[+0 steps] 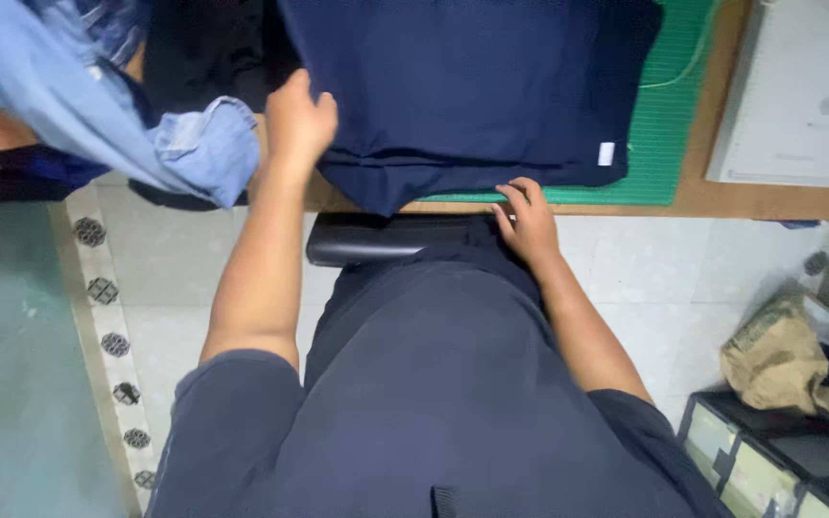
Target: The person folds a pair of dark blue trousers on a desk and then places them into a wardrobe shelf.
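A folded navy garment [472,86] lies on a green cutting mat [669,115] on a wooden table [769,201]. It has a small white tag near its right front corner. My left hand [297,120] rests on the garment's left edge, fingers curled over the fold. My right hand [528,219] presses flat at the table's front edge, just under the garment's near hem. Both arms reach up from my dark blue shirt.
A light blue denim garment [98,105] hangs off the table's left side beside dark clothes [208,53]. A white board [808,96] lies at the right. A black stool seat [376,240] shows under the table. A crumpled brown bag [781,357] and a black rack [769,460] stand on the tiled floor.
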